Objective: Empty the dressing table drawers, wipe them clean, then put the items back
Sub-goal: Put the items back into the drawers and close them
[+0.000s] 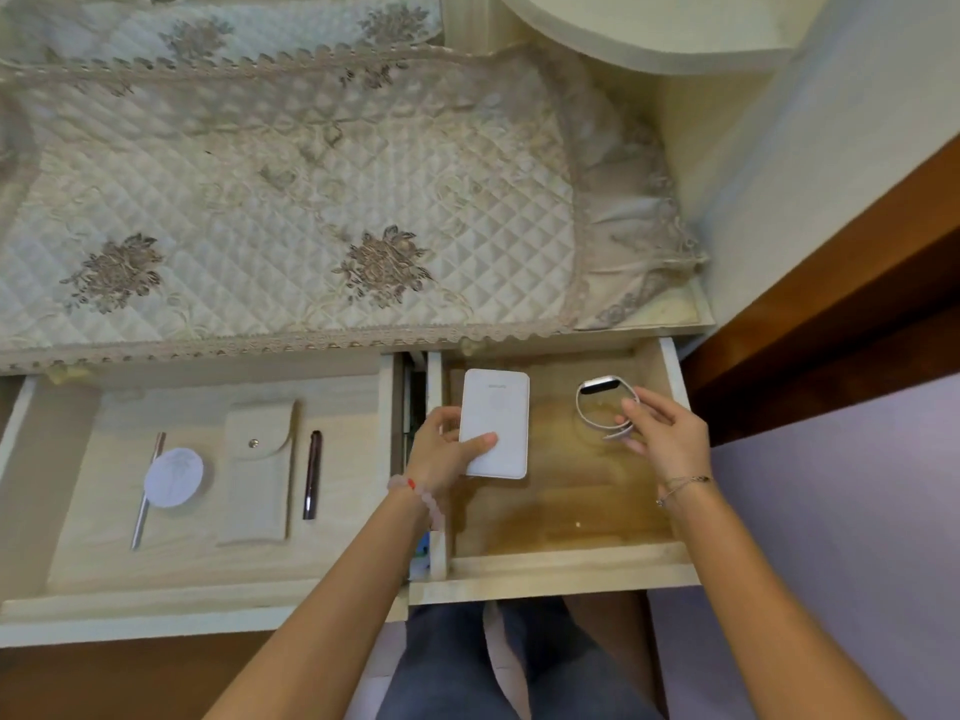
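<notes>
View from above of a dressing table with two open drawers below a quilted cover. Left drawer, at about 8 o'clock in the frame: a slim pen partly under a round white pad, a beige snap pouch and a dark pen lie side by side, well apart from either hand. Right drawer, at about 5 o'clock: the left hand grips a flat white power bank by its lower-left corner, thumb across the face and fingers beneath; whether the bank rests on the drawer floor cannot be told. At 3 o'clock from the bank, the right hand is half closed, fingertips pinching the near side of a pale wristband, which loops out toward 10 o'clock from the palm. Whether these items are being taken out or put back cannot be judged from this view. In either case the step is done well by keeping the bank level with a firm corner grip, supporting the band by its strap rather than its dark screen, and keeping both clear of the drawer walls.
</notes>
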Motion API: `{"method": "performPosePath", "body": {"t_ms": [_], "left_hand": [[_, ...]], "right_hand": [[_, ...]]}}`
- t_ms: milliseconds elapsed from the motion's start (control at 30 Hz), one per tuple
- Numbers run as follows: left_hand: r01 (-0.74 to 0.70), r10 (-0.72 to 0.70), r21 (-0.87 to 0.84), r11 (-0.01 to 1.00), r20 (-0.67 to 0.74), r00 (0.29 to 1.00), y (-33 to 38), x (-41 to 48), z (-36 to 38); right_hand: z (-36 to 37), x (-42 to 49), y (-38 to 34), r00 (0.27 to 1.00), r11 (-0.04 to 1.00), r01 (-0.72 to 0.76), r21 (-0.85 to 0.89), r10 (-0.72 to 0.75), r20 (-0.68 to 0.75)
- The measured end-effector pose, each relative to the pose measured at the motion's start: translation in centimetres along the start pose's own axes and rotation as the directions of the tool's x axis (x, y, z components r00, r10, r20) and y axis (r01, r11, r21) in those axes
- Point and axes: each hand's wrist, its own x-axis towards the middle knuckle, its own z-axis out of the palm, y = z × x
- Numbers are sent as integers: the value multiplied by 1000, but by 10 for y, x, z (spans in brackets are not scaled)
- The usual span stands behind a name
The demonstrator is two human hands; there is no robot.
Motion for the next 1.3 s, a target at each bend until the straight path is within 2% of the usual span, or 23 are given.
{"method": "performPosePath", "body": {"t_ms": [133, 333, 533, 733, 867, 1000, 1300], "left_hand": [[100, -100, -8, 995, -20, 995, -15, 12, 23], [246, -250, -48, 968, -121, 961, -38, 35, 41], [294, -303, -76, 953, -170, 938, -56, 47, 43], [324, -329, -53, 944, -181, 927, -63, 55, 43], [292, -287, 1, 956, -186, 940, -66, 56, 43], [194, -164, 134, 972, -209, 964, -68, 56, 45], [124, -26, 348, 929, -273, 962, -70, 52, 47]], "right_hand": [[-16, 15, 22, 997, 998, -63, -14, 62, -35], [-19, 38, 57, 985, 983, -171, -60, 169, -37], [-10, 53, 84, 946, 948, -319, 12, 320, -50], [-8, 54, 100, 923, 925, -374, 70, 379, -68], [-10, 55, 108, 927, 931, -364, 1, 363, -101], [-10, 56, 110, 942, 939, -326, -113, 313, -120], [-11, 55, 116, 959, 912, -277, -303, 242, -149]]}}
